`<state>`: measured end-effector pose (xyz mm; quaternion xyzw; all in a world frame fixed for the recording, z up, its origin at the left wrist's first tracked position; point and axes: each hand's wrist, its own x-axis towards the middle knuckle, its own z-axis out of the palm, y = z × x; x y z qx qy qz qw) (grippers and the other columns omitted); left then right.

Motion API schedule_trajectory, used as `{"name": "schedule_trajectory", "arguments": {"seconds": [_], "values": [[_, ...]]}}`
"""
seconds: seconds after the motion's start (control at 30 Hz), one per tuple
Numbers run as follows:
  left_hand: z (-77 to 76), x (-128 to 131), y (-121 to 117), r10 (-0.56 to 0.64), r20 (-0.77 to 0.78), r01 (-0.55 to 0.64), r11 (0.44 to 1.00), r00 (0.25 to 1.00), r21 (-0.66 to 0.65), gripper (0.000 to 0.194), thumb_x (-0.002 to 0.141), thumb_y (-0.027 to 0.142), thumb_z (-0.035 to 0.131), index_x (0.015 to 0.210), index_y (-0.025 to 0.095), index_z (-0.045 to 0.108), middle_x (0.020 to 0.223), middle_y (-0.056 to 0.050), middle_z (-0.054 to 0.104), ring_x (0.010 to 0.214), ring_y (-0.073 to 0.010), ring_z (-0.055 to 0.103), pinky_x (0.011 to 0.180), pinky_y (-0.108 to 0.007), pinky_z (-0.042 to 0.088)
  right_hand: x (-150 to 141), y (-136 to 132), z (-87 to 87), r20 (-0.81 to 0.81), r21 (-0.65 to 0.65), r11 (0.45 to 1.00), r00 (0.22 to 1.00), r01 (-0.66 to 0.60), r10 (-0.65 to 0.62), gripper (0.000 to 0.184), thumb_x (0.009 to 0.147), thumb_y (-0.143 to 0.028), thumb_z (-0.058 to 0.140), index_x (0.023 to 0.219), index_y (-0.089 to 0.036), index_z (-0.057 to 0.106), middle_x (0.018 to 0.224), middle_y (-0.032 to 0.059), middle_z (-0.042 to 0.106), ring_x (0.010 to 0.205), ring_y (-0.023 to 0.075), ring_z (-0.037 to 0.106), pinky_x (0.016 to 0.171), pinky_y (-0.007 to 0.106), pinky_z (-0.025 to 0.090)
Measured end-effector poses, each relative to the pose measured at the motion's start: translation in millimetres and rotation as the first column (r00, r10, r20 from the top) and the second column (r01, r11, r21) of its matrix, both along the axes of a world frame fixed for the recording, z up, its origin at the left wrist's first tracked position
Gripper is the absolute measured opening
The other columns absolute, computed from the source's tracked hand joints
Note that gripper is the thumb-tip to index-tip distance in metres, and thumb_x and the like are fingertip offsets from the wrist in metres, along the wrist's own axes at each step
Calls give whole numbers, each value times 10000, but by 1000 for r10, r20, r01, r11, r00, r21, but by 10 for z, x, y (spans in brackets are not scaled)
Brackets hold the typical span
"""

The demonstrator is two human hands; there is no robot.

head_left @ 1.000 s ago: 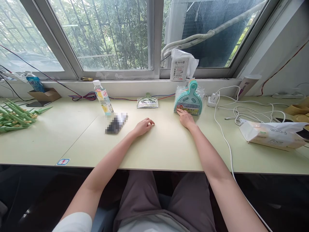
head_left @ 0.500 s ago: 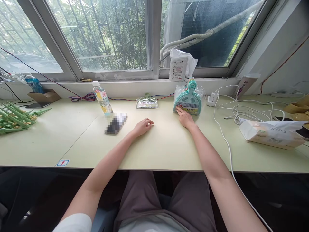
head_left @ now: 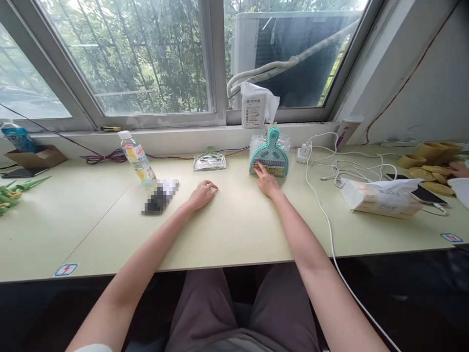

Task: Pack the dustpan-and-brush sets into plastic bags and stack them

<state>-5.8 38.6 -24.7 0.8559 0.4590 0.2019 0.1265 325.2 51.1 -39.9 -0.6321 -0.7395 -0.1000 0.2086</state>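
Note:
A stack of turquoise mini dustpans (head_left: pixel 281 155) with a brush and a yellow label stands upright in clear plastic wrap near the back of the table. My right hand (head_left: pixel 269 185) rests its outstretched fingertips on the lower front of the stack, without gripping it. To the left, my left hand (head_left: pixel 202 194) lies on the tabletop, fingers loosely bent and somewhat apart, holding nothing. Behind it, a small green-handled dustpan set (head_left: pixel 210 161) in clear wrap lies against the back. Left of that hand are a blurred-out dark object (head_left: pixel 160 198) and a drink bottle (head_left: pixel 137 156).
White cables (head_left: pixel 357 168) and a charger (head_left: pixel 303 153) spread to the right, beside a tissue pack (head_left: pixel 381 198). A phone (head_left: pixel 421 191), yellow-brown rolls (head_left: pixel 436 154) and part of another person's hand (head_left: pixel 460 168) are farther right. Green plant-like pieces (head_left: pixel 14 193) lie at left.
The view has turned to the right, bringing another person's hand in at the right edge. My right fingers look more spread on the dustpan stack; my left hand stays on the table.

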Motion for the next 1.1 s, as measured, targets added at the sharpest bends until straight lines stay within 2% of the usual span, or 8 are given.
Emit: {"name": "schedule_trajectory", "arguments": {"seconds": [0.13, 0.27, 0.4, 0.6, 0.73, 0.87, 0.97, 1.1], "values": [[104, 71, 180, 59, -61, -57, 998, 996, 36, 384, 844, 304, 499, 1217, 228, 554, 1366, -106, 427, 1341, -293, 346, 1100, -467, 324, -26, -30, 32, -21, -7, 1000, 1000, -14, 14, 610, 868, -129, 349, 1466, -254, 365, 1606, 10, 139, 1152, 291, 574, 938, 419, 473], [171, 235, 412, 93, -78, -83, 989, 993, 123, 451, 845, 282, 492, 1291, 214, 487, 1464, -112, 355, 1416, -291, 239, 1129, -453, 282, -15, -12, 11, -33, 14, 1000, 999, -25, 25, 596, 872, -122, 344, 1455, -243, 377, 1602, 16, 156, 1227, 294, 525, 986, 422, 439], [88, 318, 677, 133, -125, -117, 985, 983, 127, 495, 887, 351, 434, 1368, 232, 418, 1532, -106, 306, 1459, -291, 161, 1164, -509, 159, -10, 11, -8, -57, 32, 999, 998, -32, 34, 583, 878, -144, 350, 1457, -214, 364, 1602, 31, 158, 1313, 279, 447, 1063, 416, 377], [0, 206, 923, 185, -274, -179, 983, 944, 44, 587, 930, 515, 287, 1428, 214, 364, 1605, -134, 108, 1480, -335, -6, 1109, -650, 69, -75, -51, 75, -77, -4, 999, 996, -34, 33, 592, 873, -144, 332, 1461, -212, 352, 1601, 38, 156, 1354, 283, 402, 1101, 454, 332], [120, 192, 872, 219, -305, -225, 974, 927, 17, 576, 938, 510, 274, 1447, 254, 350, 1593, -142, 165, 1466, -373, 98, 1082, -677, 123, -111, -100, 114, -102, -24, 999, 994, -31, 28, 613, 862, -120, 324, 1466, -218, 346, 1601, 40, 154, 1348, 291, 409, 1111, 493, 313], [224, 256, 714, 227, -382, -260, 965, 896, -35, 574, 961, 440, 214, 1488, 221, 277, 1595, -141, 158, 1461, -353, 149, 1108, -636, 139, -133, -140, 139, -121, 0, 1000, 992, -31, 31, 615, 839, -88, 349, 1439, -211, 402, 1584, 56, 219, 1307, 290, 452, 1097, 486, 335], [221, 258, 582, 200, -413, -222, 975, 889, -5, 566, 966, 412, 212, 1480, 186, 289, 1581, -150, 205, 1454, -339, 183, 1117, -604, 165, -136, -163, 167, -113, 83, 995, 992, -50, 60, 596, 829, -44, 334, 1399, -164, 458, 1561, 80, 280, 1335, 280, 414, 1095, 472, 335], [126, 185, 344, 152, -321, -122, 986, 935, 111, 501, 954, 348, 286, 1402, 162, 412, 1494, -172, 379, 1378, -322, 346, 1077, -501, 300, -133, -170, 201, -80, 273, 958, 990, -90, 116, 583, 840, 0, 293, 1363, -165, 491, 1535, 84, 331, 1402, 245, 307, 1099, 457, 319]]}}
